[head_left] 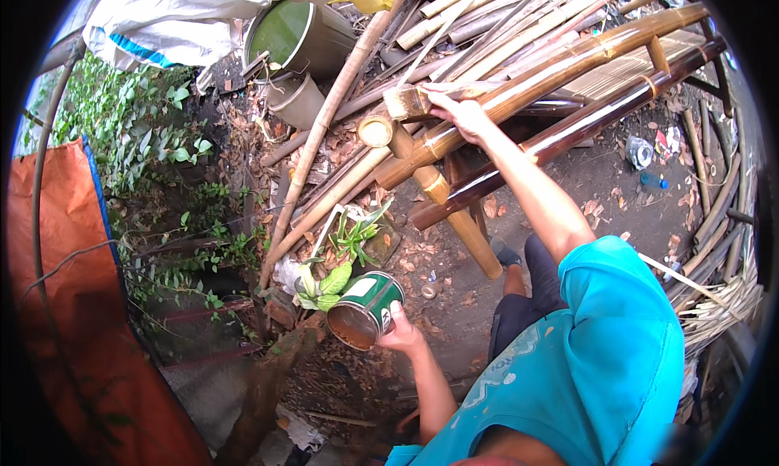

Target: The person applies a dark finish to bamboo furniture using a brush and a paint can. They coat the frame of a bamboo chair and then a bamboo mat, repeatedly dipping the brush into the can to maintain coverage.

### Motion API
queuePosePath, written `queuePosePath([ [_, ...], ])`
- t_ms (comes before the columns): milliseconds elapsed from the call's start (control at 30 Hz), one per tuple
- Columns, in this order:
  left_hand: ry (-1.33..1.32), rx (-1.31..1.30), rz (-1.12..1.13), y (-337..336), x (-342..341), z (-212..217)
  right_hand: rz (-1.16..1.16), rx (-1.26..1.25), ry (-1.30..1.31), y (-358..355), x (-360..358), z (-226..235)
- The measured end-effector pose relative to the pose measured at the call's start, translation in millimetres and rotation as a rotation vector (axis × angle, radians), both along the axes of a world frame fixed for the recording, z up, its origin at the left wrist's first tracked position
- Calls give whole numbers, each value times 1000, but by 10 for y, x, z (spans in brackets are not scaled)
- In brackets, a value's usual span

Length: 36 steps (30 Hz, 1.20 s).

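A green and white can (377,297) is in the grip of my left hand (400,330), tilted so its mouth faces the lower left. Brown colour coats its inside. Up and to the right, my right hand (464,119) is closed around a wide paintbrush (407,103) with pale bristles pointing left. The brush is over the near end of a bamboo bench (519,93), by the cut top of a bamboo post (375,131). One long bamboo rail (535,147) is dark brown and glossy; the other is lighter brown.
Loose bamboo poles (487,20) lie piled behind the bench. A green-lined bucket (280,36) and a smaller grey pot (297,101) stand at the upper left. Leafy plants (345,243) grow near the can. An orange tarp (73,287) hangs at the left. Plastic bottles (639,152) lie at the right.
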<state>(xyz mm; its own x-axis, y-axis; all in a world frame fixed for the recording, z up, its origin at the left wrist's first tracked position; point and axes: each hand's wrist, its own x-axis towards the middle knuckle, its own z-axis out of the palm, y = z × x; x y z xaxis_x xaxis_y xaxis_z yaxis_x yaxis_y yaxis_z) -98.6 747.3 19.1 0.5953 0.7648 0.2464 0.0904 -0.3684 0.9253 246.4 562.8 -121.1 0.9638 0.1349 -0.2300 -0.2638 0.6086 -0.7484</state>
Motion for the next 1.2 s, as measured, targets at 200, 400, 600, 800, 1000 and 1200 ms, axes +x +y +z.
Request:
queuePosePath([
  [200,-39,-40,24,54,-100,-20,321,-582,-283,207,-421,197],
  [400,-34,-136,59,58,-233,-9,601,-1162,-860,758,-778,391],
  [600,-70,-137,115,227,-695,-115,537,-2018,-1608,1628,-692,386],
  [800,-68,-209,182,410,-1251,-101,513,-2177,-1977,2121,-716,712],
  [1000,-171,-288,225,576,-1451,-5,207,-2385,-2186,2010,-787,1078],
  [1200,-117,-203,256,831,-1628,-176,1049,-2161,-1001,1674,-851,643],
])
